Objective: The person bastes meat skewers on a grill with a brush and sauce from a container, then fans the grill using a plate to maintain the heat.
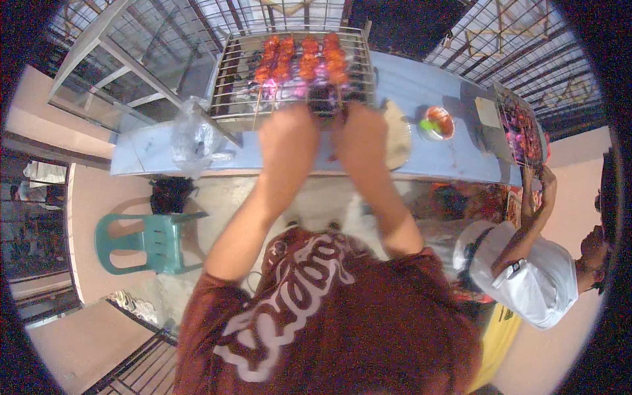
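Several skewers of red-glazed meat (310,59) lie across the wire rack of a charcoal grill (365,59), over glowing coals. My left hand (289,138) is at the grill's near edge, its fingers curled around the lower ends of skewer sticks; the grip itself is blurred. Beside it, my right hand (363,133) is closed near the sticks of the right-hand skewers, and what its fingers hold cannot be made out. A woven hand fan (399,136) lies on the blue counter (316,165), partly behind my right hand.
A tub of red sauce (439,122) with a green-handled tool stands right of the fan. A clear plastic bag (190,138) lies at left, by a glass case (143,84). A co-worker in white (538,286) tends a second grill (518,128). A green plastic chair (163,244) stands below left.
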`<state>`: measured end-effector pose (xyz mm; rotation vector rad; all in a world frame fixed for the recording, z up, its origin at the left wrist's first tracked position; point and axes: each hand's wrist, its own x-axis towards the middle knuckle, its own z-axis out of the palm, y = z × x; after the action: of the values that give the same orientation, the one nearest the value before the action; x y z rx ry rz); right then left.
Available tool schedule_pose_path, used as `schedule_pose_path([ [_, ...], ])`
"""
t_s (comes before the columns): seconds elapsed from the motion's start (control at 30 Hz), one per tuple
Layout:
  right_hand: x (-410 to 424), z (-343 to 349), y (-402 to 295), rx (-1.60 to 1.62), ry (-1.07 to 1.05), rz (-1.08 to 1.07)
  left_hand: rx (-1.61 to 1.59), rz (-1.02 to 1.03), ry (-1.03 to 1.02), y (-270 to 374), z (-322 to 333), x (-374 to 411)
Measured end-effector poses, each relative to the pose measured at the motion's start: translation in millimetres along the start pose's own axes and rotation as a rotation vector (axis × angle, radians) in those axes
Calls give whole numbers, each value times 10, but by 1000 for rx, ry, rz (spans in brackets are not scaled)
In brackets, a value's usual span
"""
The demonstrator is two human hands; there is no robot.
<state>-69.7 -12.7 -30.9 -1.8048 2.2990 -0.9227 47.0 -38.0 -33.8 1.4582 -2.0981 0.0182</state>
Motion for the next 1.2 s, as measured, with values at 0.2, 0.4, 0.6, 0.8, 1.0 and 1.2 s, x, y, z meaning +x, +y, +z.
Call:
schedule_pose_path([
  [0.2,-17,-25,-16,50,-22,-10,22,-34,-38,60,-106,3],
  [0.4,-43,-99,-48,-63,-44,-14,-15,-164,-35,-49,-394,29],
  [0.6,-53,-178,-123,-109,-55,5,128,-237,-78,-218,-403,121],
  [0.8,-58,-163,-50,-86,-58,11,181,-241,-122,-175,-380,130],
  [1.0,-49,-122,9,-63,-93,-2,215,-229,-126,-182,-353,145],
  [1.2,-23,-63,43,-19,-98,7,59,-164,-56,-263,-268,128],
])
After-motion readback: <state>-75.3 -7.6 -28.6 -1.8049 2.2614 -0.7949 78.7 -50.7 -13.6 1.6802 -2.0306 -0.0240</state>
